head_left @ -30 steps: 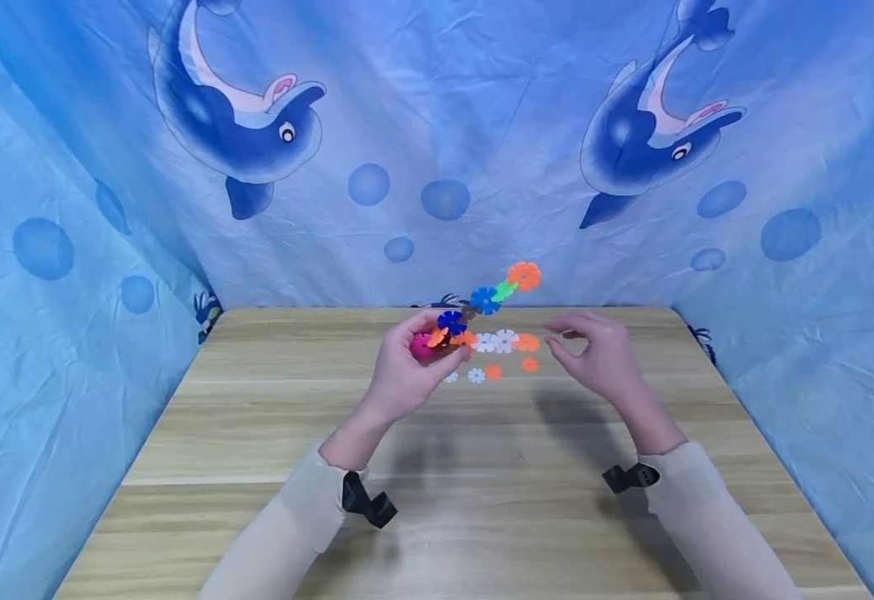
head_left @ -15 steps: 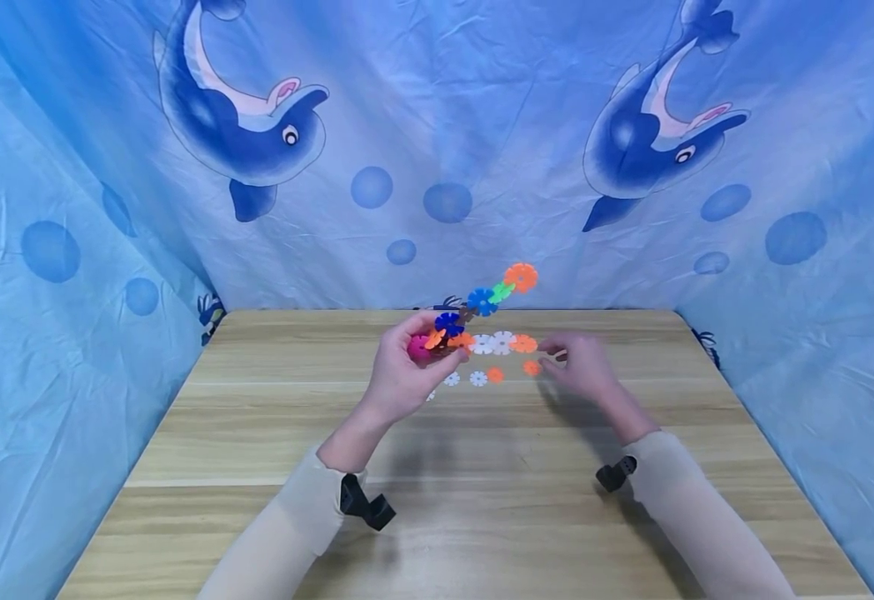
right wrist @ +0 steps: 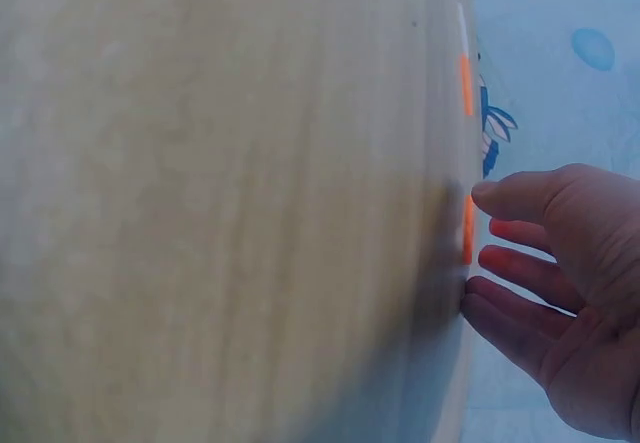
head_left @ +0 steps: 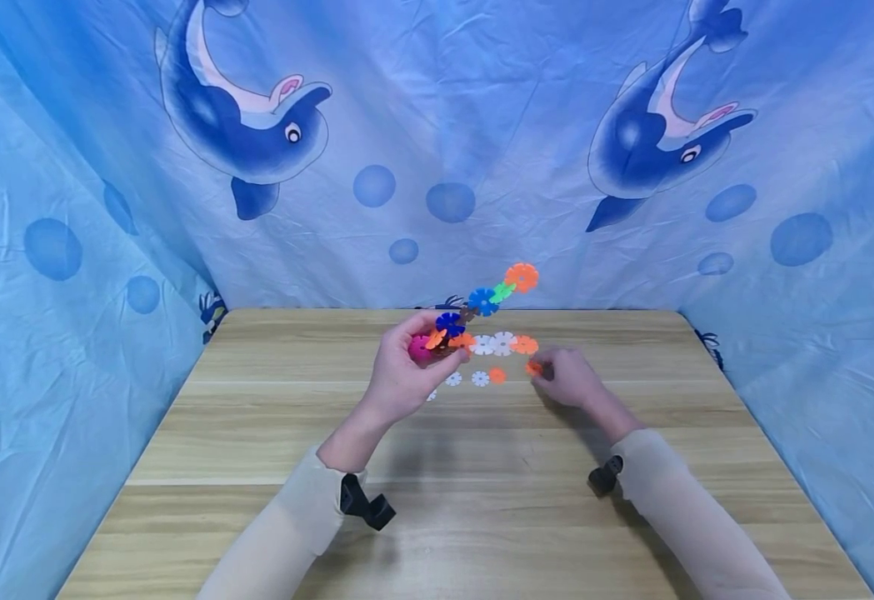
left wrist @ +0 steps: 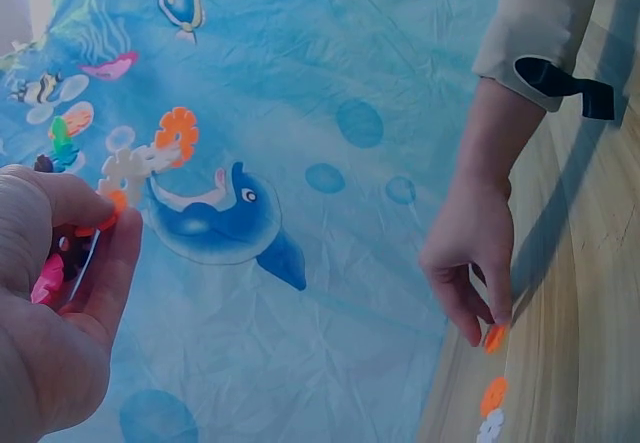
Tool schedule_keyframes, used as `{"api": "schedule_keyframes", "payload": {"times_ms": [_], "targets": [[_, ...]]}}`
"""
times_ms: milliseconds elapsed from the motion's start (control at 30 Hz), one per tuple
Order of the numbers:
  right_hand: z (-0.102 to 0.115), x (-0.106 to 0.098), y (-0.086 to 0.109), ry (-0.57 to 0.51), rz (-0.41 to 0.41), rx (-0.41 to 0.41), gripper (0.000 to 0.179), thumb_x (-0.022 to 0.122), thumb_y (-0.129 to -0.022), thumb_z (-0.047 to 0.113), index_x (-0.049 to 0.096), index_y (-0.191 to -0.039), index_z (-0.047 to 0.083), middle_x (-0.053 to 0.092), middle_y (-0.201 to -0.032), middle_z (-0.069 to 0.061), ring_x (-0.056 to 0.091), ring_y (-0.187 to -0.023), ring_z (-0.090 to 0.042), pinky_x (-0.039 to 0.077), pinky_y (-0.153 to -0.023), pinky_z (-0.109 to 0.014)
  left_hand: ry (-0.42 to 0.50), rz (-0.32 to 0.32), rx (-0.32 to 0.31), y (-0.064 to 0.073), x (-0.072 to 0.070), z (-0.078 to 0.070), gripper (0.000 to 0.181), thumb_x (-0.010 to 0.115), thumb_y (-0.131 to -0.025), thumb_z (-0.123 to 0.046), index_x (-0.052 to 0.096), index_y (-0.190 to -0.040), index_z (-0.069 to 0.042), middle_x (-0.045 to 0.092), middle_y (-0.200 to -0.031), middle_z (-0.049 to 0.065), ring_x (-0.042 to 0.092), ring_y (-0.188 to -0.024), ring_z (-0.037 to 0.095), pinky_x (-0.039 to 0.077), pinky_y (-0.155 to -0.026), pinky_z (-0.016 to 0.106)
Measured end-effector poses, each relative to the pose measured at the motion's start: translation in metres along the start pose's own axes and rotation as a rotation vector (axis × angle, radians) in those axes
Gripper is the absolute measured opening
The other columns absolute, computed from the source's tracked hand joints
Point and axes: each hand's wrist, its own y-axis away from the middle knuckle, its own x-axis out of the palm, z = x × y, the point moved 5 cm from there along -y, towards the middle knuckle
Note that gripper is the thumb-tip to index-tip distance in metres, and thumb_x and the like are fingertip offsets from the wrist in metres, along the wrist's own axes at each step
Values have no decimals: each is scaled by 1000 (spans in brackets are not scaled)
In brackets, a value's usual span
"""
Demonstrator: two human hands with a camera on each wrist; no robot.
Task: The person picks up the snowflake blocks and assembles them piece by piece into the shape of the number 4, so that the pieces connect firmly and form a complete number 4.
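My left hand holds a joined chain of notched plastic snowflake discs above the table. Two branches stick out to the right of that hand. The upper one runs through dark blue, brown, blue and green to an orange end disc. White discs and another orange disc form the lower branch. A pink disc sits in the palm, partly hidden by fingers. My right hand is down at a loose orange snowflake disc, thumb and fingers spread around it on the table.
Left of my right hand, a loose orange disc and several white discs lie on the wooden table. Behind and beside it hangs a blue dolphin-printed cloth.
My right hand has come left and down from beside the chain's end to the loose orange disc on the table. The left hand has stayed nearly still with the chain.
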Motion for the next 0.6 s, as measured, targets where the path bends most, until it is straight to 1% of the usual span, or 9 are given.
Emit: {"api": "schedule_keyframes", "payload": {"times_ms": [100, 200, 333, 433, 533, 600], "targets": [[0, 3, 0, 12, 10, -16, 30, 76, -95, 11, 77, -124, 1, 76, -126, -21, 71, -120, -39, 60, -101, -55, -1, 3, 0, 0, 0, 0, 37, 79, -90, 7, 67, -125, 2, 68, -122, 22, 78, -106, 34, 66, -87, 33], [1, 5, -1, 12, 8, -26, 25, 77, -95, 9, 79, -118, 2, 77, -121, -19, 73, -114, -37, 62, -97, -53, 3, 6, -2, 0, 0, 0, 37, 79, -90, 8, 67, -125, 2, 67, -123, 22, 78, -107, 34, 66, -87, 33], [1, 6, 0, 4, 5, -16, 21, 77, -94, 7, 80, -114, 2, 79, -115, -17, 75, -106, -32, 64, -93, -49, 12, 14, -1, -1, 1, 0, 37, 78, -90, 8, 67, -125, 3, 67, -123, 23, 78, -107, 33, 66, -87, 33], [2, 5, 0, 41, -5, -22, 17, 74, -94, 5, 80, -109, 3, 79, -106, -13, 74, -94, -26, 65, -87, -45, 21, 17, 2, -1, 1, 0, 37, 78, -90, 8, 67, -125, 3, 67, -123, 24, 78, -106, 31, 66, -87, 33], [4, 3, 0, 92, -25, -52, 14, 70, -95, 3, 80, -105, 4, 77, -94, -9, 68, -82, -19, 63, -79, -42, 32, 14, -3, -1, 1, 0, 37, 78, -90, 8, 67, -125, 3, 67, -122, 23, 78, -105, 30, 66, -87, 33], [6, 1, 1, 111, -28, -68, 14, 70, -96, 6, 81, -103, 5, 77, -91, -6, 67, -80, -17, 63, -78, -41, 30, 13, -6, -1, 1, 0, 37, 78, -90, 8, 67, -125, 3, 66, -123, 22, 78, -105, 30, 66, -87, 33]]}}
